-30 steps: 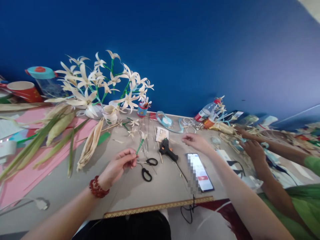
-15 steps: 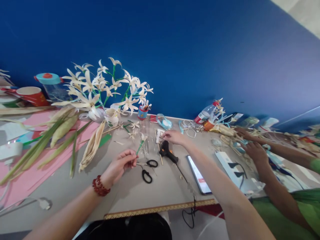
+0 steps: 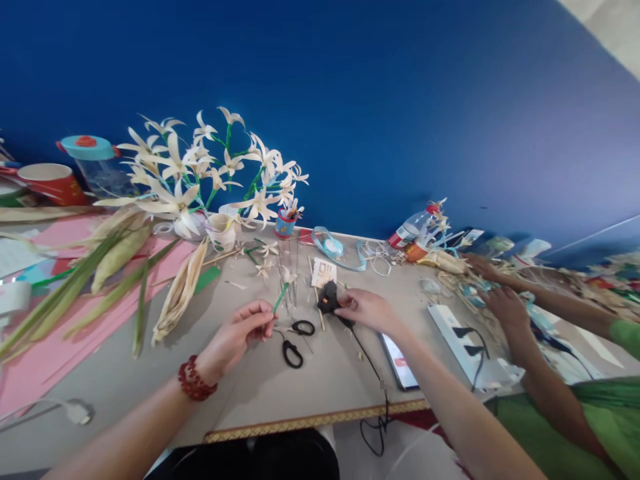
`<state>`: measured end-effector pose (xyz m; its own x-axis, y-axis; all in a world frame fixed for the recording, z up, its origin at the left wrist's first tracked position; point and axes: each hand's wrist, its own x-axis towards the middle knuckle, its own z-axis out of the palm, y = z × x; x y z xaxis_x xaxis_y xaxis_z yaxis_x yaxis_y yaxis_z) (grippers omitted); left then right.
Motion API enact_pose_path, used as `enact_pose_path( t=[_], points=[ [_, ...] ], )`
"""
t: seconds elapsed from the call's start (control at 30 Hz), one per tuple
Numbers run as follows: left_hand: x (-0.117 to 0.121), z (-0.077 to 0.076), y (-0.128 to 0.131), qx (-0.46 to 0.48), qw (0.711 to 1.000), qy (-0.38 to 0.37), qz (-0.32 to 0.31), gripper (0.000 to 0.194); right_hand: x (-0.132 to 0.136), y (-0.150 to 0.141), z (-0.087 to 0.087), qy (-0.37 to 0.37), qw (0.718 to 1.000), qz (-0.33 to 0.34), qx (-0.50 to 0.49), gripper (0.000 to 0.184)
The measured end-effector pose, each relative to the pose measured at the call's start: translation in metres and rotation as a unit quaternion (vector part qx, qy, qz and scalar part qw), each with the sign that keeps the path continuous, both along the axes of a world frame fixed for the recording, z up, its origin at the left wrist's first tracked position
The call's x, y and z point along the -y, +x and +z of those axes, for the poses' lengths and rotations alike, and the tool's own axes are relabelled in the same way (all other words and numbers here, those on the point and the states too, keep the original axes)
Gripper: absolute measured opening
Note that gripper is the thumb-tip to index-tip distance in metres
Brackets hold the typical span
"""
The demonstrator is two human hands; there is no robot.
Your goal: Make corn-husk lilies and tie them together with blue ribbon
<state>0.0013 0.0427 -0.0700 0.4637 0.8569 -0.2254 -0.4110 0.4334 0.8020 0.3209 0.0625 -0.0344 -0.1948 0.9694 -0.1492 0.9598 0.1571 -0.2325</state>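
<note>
My left hand pinches the green-wrapped stem of a small pale flower, which points up and away from me. My right hand has its fingers curled at a black hot glue gun on the table; the hand covers most of its handle. The gun's front rests beside a white card with cut-out marks. Between my hands lie black-handled scissors, their blades partly out of sight near my left fingers. Several thin wires lie behind the held flower.
Pale husk flowers stand in cups at the back left. Corn husks lie over pink paper. A phone and a power strip sit to the right. A co-worker's hands work at far right.
My right hand has moved from the white card toward me and onto the glue gun's handle. The card now shows uncovered. My left hand still holds the flower, nearly unmoved.
</note>
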Motion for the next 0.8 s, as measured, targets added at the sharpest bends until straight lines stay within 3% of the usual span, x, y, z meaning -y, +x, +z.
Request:
enact_pose_path(
  t=[0.13,0.33,0.6,0.7,0.8],
  points=[
    [0.0,-0.001,0.001,0.008,1.0,-0.003,-0.008,0.014,0.019,-0.005,-0.009,0.022,0.999,0.0,0.025,0.025],
    [-0.002,-0.006,0.001,0.003,1.0,-0.004,0.006,0.014,0.015,-0.009,-0.005,0.043,0.998,-0.001,0.051,0.019],
    [0.001,-0.005,0.002,-0.008,1.0,0.008,-0.003,0.013,0.018,-0.005,-0.007,0.047,0.997,-0.008,0.058,0.025],
    [0.0,-0.005,0.003,-0.009,1.0,0.014,-0.009,0.014,0.018,-0.002,-0.001,0.04,0.998,-0.004,0.046,0.021],
    [-0.001,-0.007,0.003,-0.016,1.0,0.009,-0.007,0.015,0.001,0.003,0.01,0.055,0.997,-0.031,0.041,0.021]
  ],
)
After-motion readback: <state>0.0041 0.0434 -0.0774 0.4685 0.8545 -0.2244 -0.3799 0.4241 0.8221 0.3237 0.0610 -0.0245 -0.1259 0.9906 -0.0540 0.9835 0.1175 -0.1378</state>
